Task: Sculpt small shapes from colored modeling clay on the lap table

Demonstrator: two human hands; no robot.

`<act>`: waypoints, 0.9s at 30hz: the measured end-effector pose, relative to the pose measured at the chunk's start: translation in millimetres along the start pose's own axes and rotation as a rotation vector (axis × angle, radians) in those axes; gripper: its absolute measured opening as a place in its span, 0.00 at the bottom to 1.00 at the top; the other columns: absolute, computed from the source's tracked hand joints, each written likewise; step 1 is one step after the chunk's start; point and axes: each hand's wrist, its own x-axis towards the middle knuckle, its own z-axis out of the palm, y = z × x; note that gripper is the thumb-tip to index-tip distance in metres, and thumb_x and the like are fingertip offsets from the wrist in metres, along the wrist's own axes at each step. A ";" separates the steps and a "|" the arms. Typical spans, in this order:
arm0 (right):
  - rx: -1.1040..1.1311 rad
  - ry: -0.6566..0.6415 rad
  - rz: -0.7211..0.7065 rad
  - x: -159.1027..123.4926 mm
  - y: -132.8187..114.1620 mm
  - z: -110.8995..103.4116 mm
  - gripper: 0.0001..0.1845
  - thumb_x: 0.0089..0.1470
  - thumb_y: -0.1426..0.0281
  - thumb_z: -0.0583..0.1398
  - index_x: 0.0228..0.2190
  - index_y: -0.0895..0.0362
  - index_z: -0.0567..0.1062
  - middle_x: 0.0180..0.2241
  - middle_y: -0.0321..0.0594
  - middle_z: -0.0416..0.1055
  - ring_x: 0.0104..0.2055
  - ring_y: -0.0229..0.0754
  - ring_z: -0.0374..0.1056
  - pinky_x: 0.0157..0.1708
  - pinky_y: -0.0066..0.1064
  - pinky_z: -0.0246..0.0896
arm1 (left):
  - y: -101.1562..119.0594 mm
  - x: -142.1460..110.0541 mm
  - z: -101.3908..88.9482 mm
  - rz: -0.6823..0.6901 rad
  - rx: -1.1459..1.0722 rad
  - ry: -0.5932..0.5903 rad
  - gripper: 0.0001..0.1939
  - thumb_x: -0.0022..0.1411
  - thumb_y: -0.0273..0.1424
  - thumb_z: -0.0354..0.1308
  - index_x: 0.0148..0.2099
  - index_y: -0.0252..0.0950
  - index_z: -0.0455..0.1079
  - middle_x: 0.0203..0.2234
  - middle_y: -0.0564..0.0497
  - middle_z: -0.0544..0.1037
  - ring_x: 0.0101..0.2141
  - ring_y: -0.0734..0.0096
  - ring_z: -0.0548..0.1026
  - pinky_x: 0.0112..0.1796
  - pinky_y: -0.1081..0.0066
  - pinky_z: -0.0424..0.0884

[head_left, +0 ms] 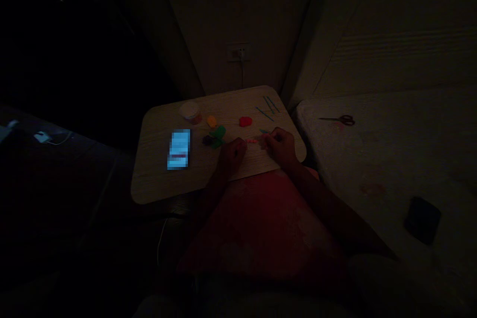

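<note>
Over the front of the small table, my left hand (231,155) has its fingers curled together; what they hold, if anything, is hidden in the dim light. My right hand (281,146) is closed in a pinch, with the tip of a thin blue-green stick (263,131) poking out at its fingers. Small pinkish-red pieces (252,141) lie in a short row between both hands. Just beyond them is a red lump like modelling clay (245,121). Green lumps (217,133), a dark lump (207,140) and an orange lump (211,120) sit left of my hands.
A lit phone (179,149) lies on the left of the wooden table (156,186), near a lidded tub (190,111). Several thin sticks (271,104) lie at the back right. Scissors (337,119) and a dark pouch (422,220) rest on the pale surface beyond.
</note>
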 end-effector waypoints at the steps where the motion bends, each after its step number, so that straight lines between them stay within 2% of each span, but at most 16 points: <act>1: -0.003 -0.007 -0.009 0.2 -0.7 -0.6 0.15 0.53 0.61 0.65 0.21 0.54 0.71 0.17 0.34 0.71 0.21 0.38 0.66 0.23 0.29 0.62 | 0.7 0.1 -0.3 0.003 -0.002 -0.003 0.17 0.71 0.38 0.47 0.31 0.37 0.66 0.22 0.54 0.70 0.25 0.71 0.68 0.29 0.70 0.59; 6: 0.023 -0.046 -0.054 2.6 3.3 -2.5 0.15 0.59 0.58 0.62 0.32 0.56 0.81 0.23 0.37 0.75 0.24 0.39 0.69 0.28 0.31 0.66 | 2.2 0.2 -1.0 0.022 -0.013 0.002 0.17 0.71 0.38 0.47 0.31 0.37 0.67 0.22 0.54 0.70 0.24 0.71 0.67 0.28 0.70 0.59; 10: 0.077 -0.042 -0.051 4.7 12.2 -1.3 0.16 0.59 0.56 0.62 0.36 0.56 0.81 0.27 0.39 0.78 0.27 0.40 0.72 0.28 0.32 0.68 | 0.6 -0.6 -0.6 0.024 -0.003 0.002 0.18 0.72 0.38 0.47 0.31 0.36 0.67 0.21 0.54 0.70 0.23 0.71 0.67 0.28 0.69 0.58; 13: 0.155 -0.067 0.006 4.9 15.5 0.5 0.19 0.56 0.53 0.65 0.39 0.55 0.78 0.32 0.42 0.80 0.29 0.41 0.75 0.26 0.31 0.68 | -0.9 -0.6 0.0 0.019 -0.001 0.002 0.17 0.71 0.38 0.48 0.31 0.37 0.67 0.21 0.54 0.70 0.24 0.71 0.67 0.28 0.70 0.58; 16: 0.213 -0.074 0.043 4.6 15.4 2.3 0.22 0.52 0.50 0.67 0.39 0.54 0.75 0.35 0.43 0.81 0.30 0.42 0.76 0.25 0.30 0.69 | -1.7 -0.2 0.2 0.015 -0.004 -0.008 0.16 0.71 0.37 0.48 0.32 0.37 0.67 0.22 0.54 0.71 0.24 0.71 0.68 0.28 0.70 0.60; 19: 0.196 -0.052 0.005 4.9 14.6 3.1 0.22 0.51 0.50 0.68 0.36 0.53 0.73 0.36 0.43 0.80 0.33 0.43 0.76 0.30 0.32 0.72 | -1.6 0.2 0.0 0.038 -0.006 -0.017 0.14 0.71 0.35 0.48 0.33 0.37 0.68 0.24 0.53 0.73 0.26 0.71 0.69 0.30 0.70 0.62; 22: 0.137 -0.043 -0.035 5.4 13.4 2.3 0.20 0.51 0.52 0.68 0.35 0.54 0.74 0.35 0.42 0.79 0.34 0.42 0.76 0.34 0.34 0.73 | -0.6 0.8 -0.1 0.086 -0.025 -0.016 0.13 0.71 0.33 0.48 0.36 0.36 0.70 0.30 0.50 0.77 0.31 0.69 0.73 0.35 0.70 0.67; 27: 0.132 -0.071 -0.034 4.1 8.3 0.1 0.16 0.53 0.55 0.67 0.35 0.55 0.77 0.30 0.39 0.78 0.29 0.40 0.73 0.29 0.31 0.69 | 2.0 2.4 1.0 0.155 -0.033 -0.008 0.13 0.72 0.33 0.49 0.40 0.36 0.72 0.35 0.47 0.79 0.36 0.66 0.75 0.41 0.67 0.71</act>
